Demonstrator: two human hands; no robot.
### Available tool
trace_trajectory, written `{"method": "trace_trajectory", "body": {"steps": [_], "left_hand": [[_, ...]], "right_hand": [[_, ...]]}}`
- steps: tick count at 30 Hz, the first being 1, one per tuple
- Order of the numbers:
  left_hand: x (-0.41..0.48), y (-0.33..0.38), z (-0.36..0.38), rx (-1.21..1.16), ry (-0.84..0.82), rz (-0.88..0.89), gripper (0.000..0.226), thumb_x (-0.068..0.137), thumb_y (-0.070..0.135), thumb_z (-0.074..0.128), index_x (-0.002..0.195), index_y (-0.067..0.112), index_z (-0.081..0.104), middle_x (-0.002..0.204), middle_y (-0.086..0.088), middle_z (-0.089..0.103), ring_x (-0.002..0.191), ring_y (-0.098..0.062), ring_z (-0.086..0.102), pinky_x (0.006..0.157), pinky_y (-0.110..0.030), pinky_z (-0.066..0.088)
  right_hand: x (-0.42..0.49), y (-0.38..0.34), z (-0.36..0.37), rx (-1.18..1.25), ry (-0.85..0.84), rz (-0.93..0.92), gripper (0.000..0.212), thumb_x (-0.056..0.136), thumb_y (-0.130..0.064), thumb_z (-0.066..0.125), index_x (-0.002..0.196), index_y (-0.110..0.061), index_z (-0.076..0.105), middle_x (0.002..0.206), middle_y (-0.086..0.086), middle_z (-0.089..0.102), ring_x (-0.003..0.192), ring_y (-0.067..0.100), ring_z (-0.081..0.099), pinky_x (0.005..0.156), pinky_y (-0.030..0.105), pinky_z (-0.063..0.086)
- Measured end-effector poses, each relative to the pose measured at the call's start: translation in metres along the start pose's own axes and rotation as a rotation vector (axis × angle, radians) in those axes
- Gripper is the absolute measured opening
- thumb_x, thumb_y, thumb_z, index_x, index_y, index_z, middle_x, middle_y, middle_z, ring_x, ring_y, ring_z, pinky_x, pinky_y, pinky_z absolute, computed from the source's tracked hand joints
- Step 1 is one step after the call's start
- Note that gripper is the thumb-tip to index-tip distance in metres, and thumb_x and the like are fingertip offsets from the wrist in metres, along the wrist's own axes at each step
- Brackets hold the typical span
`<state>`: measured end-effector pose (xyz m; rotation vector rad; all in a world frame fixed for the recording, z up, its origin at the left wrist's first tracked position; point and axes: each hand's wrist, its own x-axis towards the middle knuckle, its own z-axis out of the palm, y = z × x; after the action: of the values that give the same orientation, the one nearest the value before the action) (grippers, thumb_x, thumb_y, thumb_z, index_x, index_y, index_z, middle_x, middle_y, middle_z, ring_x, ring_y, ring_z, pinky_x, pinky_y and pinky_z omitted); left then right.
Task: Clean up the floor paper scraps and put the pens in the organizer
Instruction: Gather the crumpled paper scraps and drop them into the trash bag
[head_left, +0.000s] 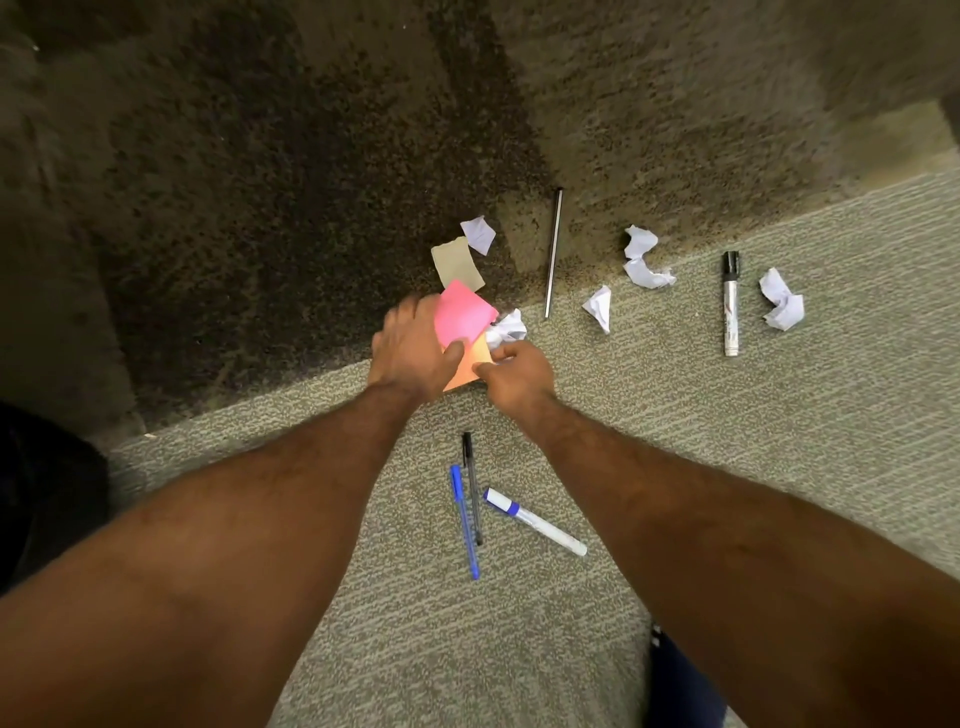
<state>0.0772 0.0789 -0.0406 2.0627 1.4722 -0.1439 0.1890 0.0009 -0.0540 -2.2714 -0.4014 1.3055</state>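
Head camera looks steeply down, close over carpet (675, 467) and both forearms.

Both my bare forearms stretch forward and down, converging toward the middle of the view. My left hand (410, 348) is turned palm down, knuckles up, fingers curled, with the thumb pressed on top of the pink paper (462, 312) it grips. My right hand (514, 371) sits just beside it, nearly touching, its thumb and fingers pinched shut on the orange paper (470, 366).
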Motion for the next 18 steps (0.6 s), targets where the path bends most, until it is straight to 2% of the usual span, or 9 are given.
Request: {"method": "trace_trajectory", "body": {"steps": [2,4,8,10,13,15,18], "left_hand": [[0.001,0.0,0.0,0.014,0.004,0.011,0.065,0.087,0.04,0.062,0.143,0.015,0.039,0.143,-0.01,0.043,0.131,-0.032,0.039,0.102,-0.049,0.039],[0.001,-0.002,0.001,0.032,0.011,0.029,0.065,0.087,0.038,0.064,0.143,0.015,0.039,0.142,-0.009,0.044,0.13,-0.032,0.04,0.101,-0.049,0.04],[0.002,-0.007,0.004,-0.026,0.029,0.05,0.071,0.082,0.032,0.071,0.143,0.017,0.038,0.141,-0.007,0.046,0.13,-0.03,0.04,0.102,-0.049,0.04],[0.002,-0.013,0.003,-0.127,0.032,0.067,0.075,0.078,0.026,0.075,0.143,0.016,0.039,0.138,-0.008,0.049,0.127,-0.03,0.044,0.102,-0.048,0.041],[0.0,-0.021,0.002,-0.32,0.037,0.09,0.072,0.075,0.018,0.076,0.139,0.016,0.043,0.129,-0.007,0.052,0.116,-0.022,0.052,0.096,-0.042,0.048],[-0.002,-0.024,-0.002,-0.457,0.057,0.054,0.065,0.076,0.013,0.077,0.134,0.016,0.048,0.118,-0.004,0.057,0.105,-0.018,0.058,0.087,-0.036,0.053],[-0.001,-0.035,-0.01,-0.557,0.123,-0.017,0.057,0.076,0.004,0.075,0.128,0.014,0.053,0.104,0.0,0.059,0.09,-0.012,0.06,0.079,-0.026,0.054]], "right_hand": [[0.0,-0.001,0.0,-0.005,-0.012,0.003,0.016,0.079,-0.02,0.077,0.091,-0.011,0.071,0.09,0.007,0.074,0.079,0.025,0.069,0.068,0.033,0.055],[-0.001,0.0,-0.002,-0.014,-0.015,-0.033,0.012,0.082,-0.017,0.075,0.091,-0.011,0.071,0.089,0.01,0.074,0.081,0.029,0.071,0.074,0.042,0.06],[-0.004,-0.001,-0.005,-0.044,-0.037,-0.165,0.007,0.088,-0.013,0.068,0.092,-0.017,0.064,0.087,0.01,0.071,0.079,0.031,0.071,0.075,0.051,0.059],[-0.005,-0.001,-0.007,0.002,-0.027,-0.192,0.017,0.089,-0.009,0.065,0.083,-0.023,0.059,0.084,0.008,0.069,0.075,0.032,0.072,0.071,0.053,0.059],[-0.007,-0.003,-0.006,0.093,-0.044,-0.22,0.017,0.091,-0.002,0.058,0.095,-0.019,0.059,0.095,0.013,0.069,0.075,0.031,0.074,0.073,0.053,0.06],[-0.009,-0.004,-0.003,0.114,-0.079,-0.227,0.026,0.089,0.002,0.056,0.106,-0.018,0.059,0.1,0.015,0.068,0.076,0.03,0.074,0.077,0.052,0.06],[-0.014,-0.008,0.004,0.148,-0.107,-0.211,0.026,0.09,0.004,0.056,0.105,-0.017,0.058,0.095,0.01,0.067,0.075,0.028,0.074,0.074,0.046,0.061]]}}
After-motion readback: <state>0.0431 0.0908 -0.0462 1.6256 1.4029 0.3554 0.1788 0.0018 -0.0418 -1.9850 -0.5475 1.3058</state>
